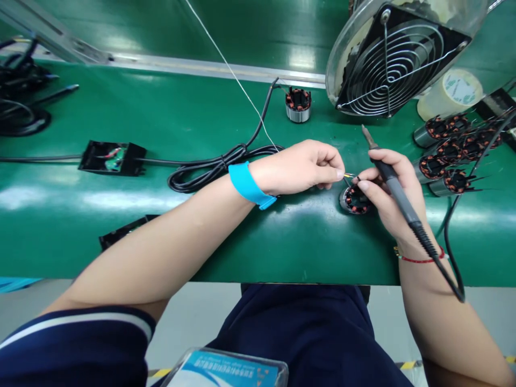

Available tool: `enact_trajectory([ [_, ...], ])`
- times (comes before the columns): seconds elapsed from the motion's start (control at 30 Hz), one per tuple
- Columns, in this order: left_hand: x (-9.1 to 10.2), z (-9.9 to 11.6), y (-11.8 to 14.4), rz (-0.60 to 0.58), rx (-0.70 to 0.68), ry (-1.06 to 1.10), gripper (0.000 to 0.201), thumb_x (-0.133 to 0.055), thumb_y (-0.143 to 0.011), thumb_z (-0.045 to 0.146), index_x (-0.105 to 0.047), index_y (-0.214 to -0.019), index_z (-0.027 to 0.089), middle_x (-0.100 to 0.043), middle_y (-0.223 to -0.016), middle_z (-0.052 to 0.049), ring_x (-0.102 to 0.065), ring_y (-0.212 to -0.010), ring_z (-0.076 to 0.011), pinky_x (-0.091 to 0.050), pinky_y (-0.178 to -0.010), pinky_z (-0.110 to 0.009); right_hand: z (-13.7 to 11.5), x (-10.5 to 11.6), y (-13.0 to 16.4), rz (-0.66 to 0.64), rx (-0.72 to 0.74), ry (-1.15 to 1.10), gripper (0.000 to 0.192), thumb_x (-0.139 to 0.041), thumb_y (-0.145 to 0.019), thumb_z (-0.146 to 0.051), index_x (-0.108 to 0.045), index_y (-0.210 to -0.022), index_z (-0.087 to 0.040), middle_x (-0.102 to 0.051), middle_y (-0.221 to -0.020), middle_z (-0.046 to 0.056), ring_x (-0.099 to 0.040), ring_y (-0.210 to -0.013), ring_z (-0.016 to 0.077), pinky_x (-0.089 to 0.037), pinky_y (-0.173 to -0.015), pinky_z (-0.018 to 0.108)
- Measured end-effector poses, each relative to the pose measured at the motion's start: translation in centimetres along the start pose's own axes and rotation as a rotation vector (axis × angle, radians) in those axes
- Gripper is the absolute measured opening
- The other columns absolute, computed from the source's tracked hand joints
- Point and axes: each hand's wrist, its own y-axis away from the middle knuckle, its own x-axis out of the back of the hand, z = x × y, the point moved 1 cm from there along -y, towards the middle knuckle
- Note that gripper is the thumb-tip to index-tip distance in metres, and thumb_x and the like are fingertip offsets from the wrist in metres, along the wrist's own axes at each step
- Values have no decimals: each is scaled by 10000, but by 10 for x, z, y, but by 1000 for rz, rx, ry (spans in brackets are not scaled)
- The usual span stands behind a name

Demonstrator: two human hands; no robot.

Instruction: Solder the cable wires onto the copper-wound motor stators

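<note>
Between thumb and fingertips, my left hand [308, 166] pinches thin coloured wires [348, 175]. A soldering iron [393, 180] rests in my right hand [397, 199], its tip pointing up and away. My right thumb and forefinger also close near the wire ends, just above a motor stator [355, 200] with copper windings; whether they touch it I cannot tell. The stator lies on the green bench, partly behind my right fingers. From behind my left wrist, a coiled black cable [201, 174] runs left to an open black box [113, 158] with a circuit board inside.
A fan [391, 70] with a wire guard stands at the back right. Several stators [447, 150] cluster at the right beside a solder-coloured roll [449, 94]. Another stator [298, 105] sits at the back. A second black box [124, 231] lies behind my left forearm; black cables [24, 102] pile up far left.
</note>
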Motion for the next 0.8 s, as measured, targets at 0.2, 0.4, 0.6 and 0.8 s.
enact_trajectory([
  [0.2,-1,2,1,-20,7,32,120,-597,-816,50,-620,-729,129,-595,-617,11,-523,-571,-72,-402,-582,-207,-4,-6,1,30,41,-21,435,-650,-892,-312,-484,-1294,-305,-654,-860,-21,-673,-752,169,-596,-674,340],
  [0.4,-1,2,2,-23,-26,20,118,-597,-798,43,-617,-724,133,-578,-616,23,-504,-576,-70,-383,-586,-212,-22,2,2,-25,188,242,387,-614,-904,-281,-547,-1282,-330,-665,-917,2,-659,-814,189,-587,-782,383],
  [0.6,-3,2,3,-38,-46,-20,72,-619,-778,73,-629,-737,132,-587,-629,31,-499,-579,-70,-376,-596,-219,-27,-2,2,-32,186,240,397,-621,-899,-271,-555,-1287,-328,-686,-913,-5,-662,-773,180,-591,-790,371],
  [0.8,-3,-4,-2,0,-56,-44,49,-607,-808,103,-620,-766,125,-607,-652,20,-530,-604,-75,-393,-612,-219,-19,-8,1,63,98,141,440,-643,-885,-237,-532,-1308,-293,-696,-935,-5,-669,-785,167,-590,-746,343],
])
